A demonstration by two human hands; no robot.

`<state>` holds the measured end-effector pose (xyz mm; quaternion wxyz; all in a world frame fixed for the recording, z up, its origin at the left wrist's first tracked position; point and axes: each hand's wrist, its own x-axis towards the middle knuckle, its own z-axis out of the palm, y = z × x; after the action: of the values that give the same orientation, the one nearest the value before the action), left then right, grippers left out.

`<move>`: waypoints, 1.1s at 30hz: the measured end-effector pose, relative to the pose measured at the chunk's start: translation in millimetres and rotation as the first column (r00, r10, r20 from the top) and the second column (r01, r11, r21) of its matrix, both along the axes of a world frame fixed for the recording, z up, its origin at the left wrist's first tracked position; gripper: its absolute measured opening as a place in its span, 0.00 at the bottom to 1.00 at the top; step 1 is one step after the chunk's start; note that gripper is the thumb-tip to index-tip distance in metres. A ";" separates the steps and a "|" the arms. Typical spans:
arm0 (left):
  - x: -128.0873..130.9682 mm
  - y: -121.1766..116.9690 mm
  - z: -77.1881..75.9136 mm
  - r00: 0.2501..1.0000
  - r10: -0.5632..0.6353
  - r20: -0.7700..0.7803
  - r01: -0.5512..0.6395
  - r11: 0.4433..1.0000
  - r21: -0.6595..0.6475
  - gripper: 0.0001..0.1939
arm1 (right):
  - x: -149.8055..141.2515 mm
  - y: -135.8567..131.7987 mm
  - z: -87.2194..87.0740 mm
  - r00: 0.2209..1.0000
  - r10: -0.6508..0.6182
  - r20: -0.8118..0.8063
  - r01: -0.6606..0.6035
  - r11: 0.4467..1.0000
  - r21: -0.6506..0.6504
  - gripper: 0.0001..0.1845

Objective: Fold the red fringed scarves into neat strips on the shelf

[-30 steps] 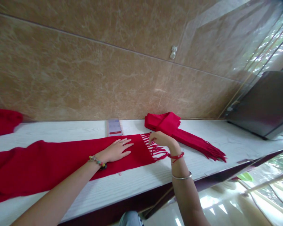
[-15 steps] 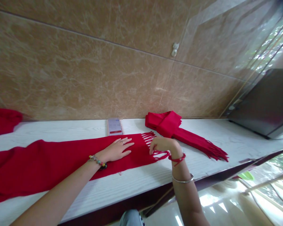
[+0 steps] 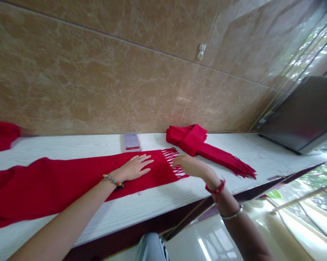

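A long red scarf (image 3: 78, 174) lies stretched along the white tabletop, its fringed end (image 3: 170, 159) toward the right. My left hand (image 3: 136, 167) rests flat on the cloth near that end, fingers spread, with a ring and a beaded bracelet on that arm. At the fringe, my right hand (image 3: 192, 166) is closed, its fingers bent down onto the strands; its palm hides the exact hold. Behind it a second red scarf (image 3: 192, 141) lies folded over itself, its own fringe pointing right.
A phone (image 3: 131, 142) lies between the first scarf and the brown tiled wall (image 3: 98, 79). More red cloth (image 3: 1, 136) is at the far left. A dark grey box-like object (image 3: 302, 112) stands at the tabletop's right end. The front edge (image 3: 141, 215) runs close to my knee.
My right forearm has swung outward to the right, and its hand is slightly higher over the fringe. The lower strands lie straighter. My left hand stays in place on the scarf.
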<state>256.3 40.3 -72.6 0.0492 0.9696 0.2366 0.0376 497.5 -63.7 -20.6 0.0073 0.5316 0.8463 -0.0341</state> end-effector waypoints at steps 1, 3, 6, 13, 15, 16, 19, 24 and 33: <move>-0.1 -0.1 0.1 1.000 -0.003 0.003 0.003 1.000 0.002 0.23 | -1.9 1.5 -4.6 1.000 0.006 0.015 -0.006 1.000 0.003 0.21; -0.4 -0.3 0.0 1.000 -0.007 0.008 0.007 1.000 0.005 0.23 | 6.5 2.5 -13.0 0.993 -0.075 0.091 0.072 0.997 0.027 0.19; -0.9 -0.6 -0.3 1.000 -0.001 0.009 0.001 1.000 0.005 0.24 | 36.9 -3.3 -18.0 0.947 -0.264 0.184 0.248 0.963 0.103 0.17; -1.1 1.3 -2.1 0.999 -0.009 0.034 0.009 1.000 -0.001 0.23 | 20.6 -22.7 -11.7 0.991 0.031 -0.129 -0.014 0.992 0.126 0.19; -0.9 0.9 -2.0 0.999 -0.004 0.038 0.004 1.000 -0.001 0.23 | 14.2 -24.6 -16.6 0.990 0.103 -0.100 -0.096 0.992 0.077 0.17; -0.8 0.4 -1.6 0.999 0.000 0.038 0.000 1.000 -0.002 0.23 | 17.7 -25.6 -19.7 0.994 0.088 -0.058 -0.084 0.994 0.068 0.16; -0.8 -1.6 0.0 1.000 0.006 0.029 -0.006 1.000 -0.001 0.23 | 48.6 -30.4 -26.5 0.996 -0.065 0.061 0.059 0.994 0.096 0.14; -1.3 -1.9 -0.3 1.000 -0.006 0.028 0.006 1.000 0.001 0.24 | 61.4 -42.3 -20.9 0.995 -0.076 -0.070 0.089 0.975 0.204 0.14; -1.2 1.0 -3.3 0.999 -0.021 0.043 0.020 1.000 0.011 0.23 | 23.3 -37.8 -29.9 0.998 0.064 -0.018 -0.061 0.991 0.122 0.11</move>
<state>255.1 41.3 -75.9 0.0496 0.9712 0.2254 0.0592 520.7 -101.5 -50.5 -0.0331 0.5039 0.8630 0.0117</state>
